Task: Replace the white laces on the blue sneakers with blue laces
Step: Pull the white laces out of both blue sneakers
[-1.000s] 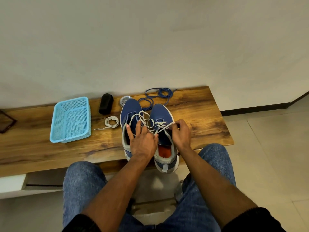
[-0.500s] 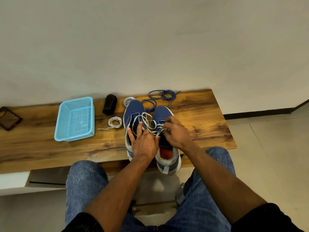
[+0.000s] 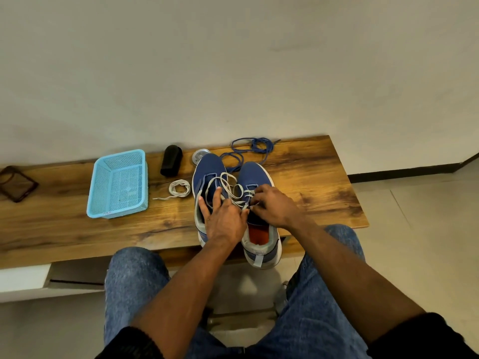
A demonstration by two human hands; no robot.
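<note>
Head view: left hand [image 3: 225, 222] flat, fingers spread, pressing left sneaker [image 3: 208, 172] on bench [image 3: 311, 177]. Right hand [image 3: 274, 206] pinching white lace [image 3: 228, 186] on right sneaker [image 3: 255, 177]. Best loosened eyelet by eyelet, shoe braced. Blue laces [image 3: 248, 149] behind toes.

Two hands at the lacing of a pair of blue sneakers on a wooden bench

Left sneaker [image 3: 208, 168] and right sneaker [image 3: 255, 174] side by side, toes to the wall; left hand [image 3: 225, 221] lies over the left one, fingers straight; right hand [image 3: 274, 206] curled at the loose white lace [image 3: 228, 185] on the right one, apparently pinching it. Blue laces [image 3: 248, 149] tangled behind the toes. Coiled white lace [image 3: 178, 189] just left of the shoes, then light-blue mesh basket [image 3: 118, 185]; black cylinder [image 3: 171, 160] and small round tin [image 3: 201, 154] near the wall. Bench [image 3: 311, 172]; jeans-clad knees below
</note>
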